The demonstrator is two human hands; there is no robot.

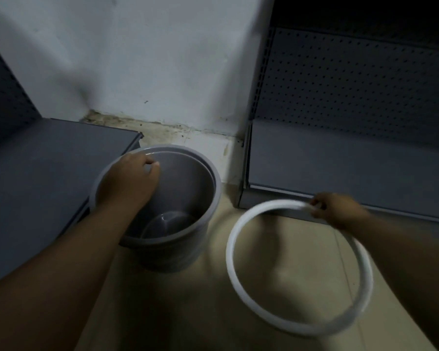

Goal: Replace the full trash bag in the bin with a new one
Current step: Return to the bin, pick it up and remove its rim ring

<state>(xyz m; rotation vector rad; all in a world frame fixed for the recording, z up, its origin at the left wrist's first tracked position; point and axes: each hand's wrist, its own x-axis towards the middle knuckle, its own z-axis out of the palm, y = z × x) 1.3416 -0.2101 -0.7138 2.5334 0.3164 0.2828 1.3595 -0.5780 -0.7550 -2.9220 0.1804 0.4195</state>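
Observation:
A round grey bin (pixel 188 198) stands on the floor in the corner, with no bag in it and its bare bottom showing. My left hand (pixel 129 183) hovers over the bin's left rim, its fingers curled shut; whether they pinch anything is unclear. To the right of the bin, my right hand (pixel 337 211) grips the top of a white plastic ring (pixel 235 264), held tilted above the floor. No trash bag is in sight.
A grey shelf base (pixel 48 178) sits close against the bin's left side. Another grey shelf unit with a perforated back panel (pixel 352 97) stands to the right. The white wall (pixel 137 59) is behind, and beige floor tiles (pixel 183 312) lie in front.

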